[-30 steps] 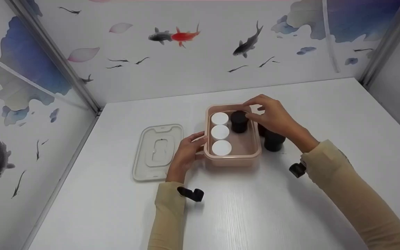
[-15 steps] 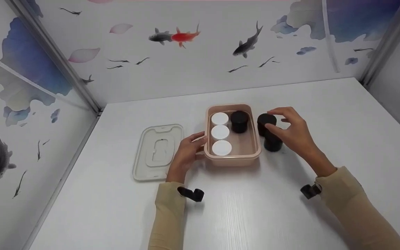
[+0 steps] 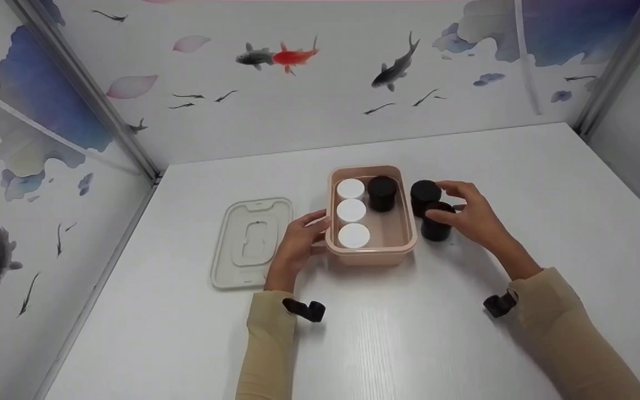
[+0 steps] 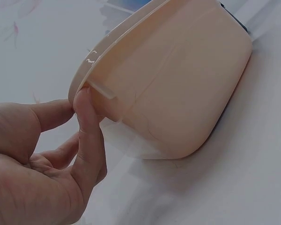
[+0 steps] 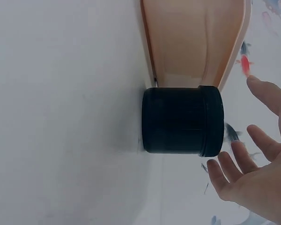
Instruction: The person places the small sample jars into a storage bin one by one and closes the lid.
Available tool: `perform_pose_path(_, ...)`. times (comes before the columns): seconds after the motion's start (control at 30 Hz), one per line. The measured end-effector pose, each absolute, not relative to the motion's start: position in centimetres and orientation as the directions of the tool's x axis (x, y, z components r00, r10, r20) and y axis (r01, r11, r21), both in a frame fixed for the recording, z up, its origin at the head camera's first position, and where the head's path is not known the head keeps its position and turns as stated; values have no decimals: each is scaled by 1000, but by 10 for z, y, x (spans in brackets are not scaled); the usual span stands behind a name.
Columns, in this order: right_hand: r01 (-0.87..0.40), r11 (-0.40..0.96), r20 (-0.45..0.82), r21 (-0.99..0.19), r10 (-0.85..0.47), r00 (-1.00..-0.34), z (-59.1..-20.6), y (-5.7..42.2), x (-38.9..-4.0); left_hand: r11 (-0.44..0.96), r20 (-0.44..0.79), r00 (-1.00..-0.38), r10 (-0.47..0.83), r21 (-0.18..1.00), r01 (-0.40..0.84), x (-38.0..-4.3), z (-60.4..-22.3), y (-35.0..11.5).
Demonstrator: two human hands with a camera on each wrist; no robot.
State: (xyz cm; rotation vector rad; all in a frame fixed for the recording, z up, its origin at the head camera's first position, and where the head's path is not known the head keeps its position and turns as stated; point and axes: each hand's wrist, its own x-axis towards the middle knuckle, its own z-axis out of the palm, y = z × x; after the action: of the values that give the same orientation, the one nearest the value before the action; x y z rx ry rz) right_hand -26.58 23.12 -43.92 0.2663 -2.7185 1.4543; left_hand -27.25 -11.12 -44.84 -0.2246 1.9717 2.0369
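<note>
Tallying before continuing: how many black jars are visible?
3: one black jar inside the pink box, toward its far right corner; two on the table to the box's right, the farther jar and the nearer jar by the right hand.

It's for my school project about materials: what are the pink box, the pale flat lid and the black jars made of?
Pink box: probably plastic; smooth, slightly shiny, its edge glinting.
Pale flat lid: likely smooth plastic, with moulded-looking ridges.
Black jars: maybe plastic, smooth with a dull sheen, but coated glass or metal is possible.
</note>
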Motion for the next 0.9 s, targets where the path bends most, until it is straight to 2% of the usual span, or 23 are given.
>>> perform_pose_path(0.17,-101,567,17,-818,-152,-988,-442,231,-267,-24,-316,-944,98,947,-320,-272,-448,-111)
perform_pose_path(0.37,-45,568,-43,-822,-141,-989,-446,231,-268,-20,-328,-940,96,943,-331,-272,-448,-111)
perform_pose_path(0.9,-20,621,-102,-783,-160,-982,-447,229,-267,-30,-299,-949,97,953,-303,-272,-449,-110)
